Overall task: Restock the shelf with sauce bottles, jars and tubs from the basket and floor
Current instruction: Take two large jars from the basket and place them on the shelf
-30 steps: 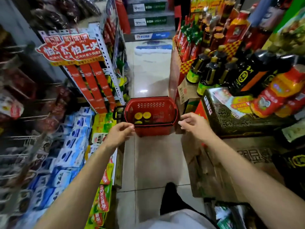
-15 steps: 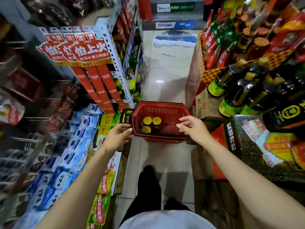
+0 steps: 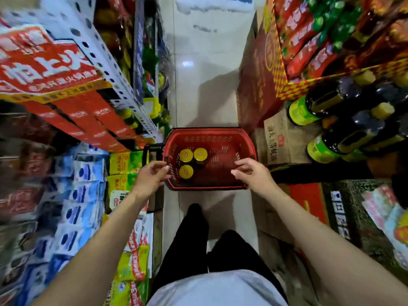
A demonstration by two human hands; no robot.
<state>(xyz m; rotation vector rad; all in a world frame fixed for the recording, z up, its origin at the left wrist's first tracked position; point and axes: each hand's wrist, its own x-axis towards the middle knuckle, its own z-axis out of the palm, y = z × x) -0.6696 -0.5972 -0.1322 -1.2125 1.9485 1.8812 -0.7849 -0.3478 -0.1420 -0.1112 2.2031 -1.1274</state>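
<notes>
Yellow-lidded jars [image 3: 186, 156], three, sit in the red basket [image 3: 205, 129] just past your left fingertips. Your left hand [image 3: 150, 180] and right hand [image 3: 254, 175] are loosely spread, holding nothing; these need shelving.

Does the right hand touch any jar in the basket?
Apart. The head view shows bare red basket floor between the right hand and the nearest jar.

Between left hand [image 3: 150, 178] and right hand [image 3: 251, 175]: matt red perforated plastic of the basket [image 3: 205, 129], and smooth yellow lids on the jars [image 3: 200, 154] (bodies barely showing). Beyond both hands, glossy floor tile [image 3: 198, 85] mirroring a lamp. Right of the right hand, dull brown cardboard box [image 3: 280, 138] and shiny dark bottles [image 3: 344, 138].
</notes>
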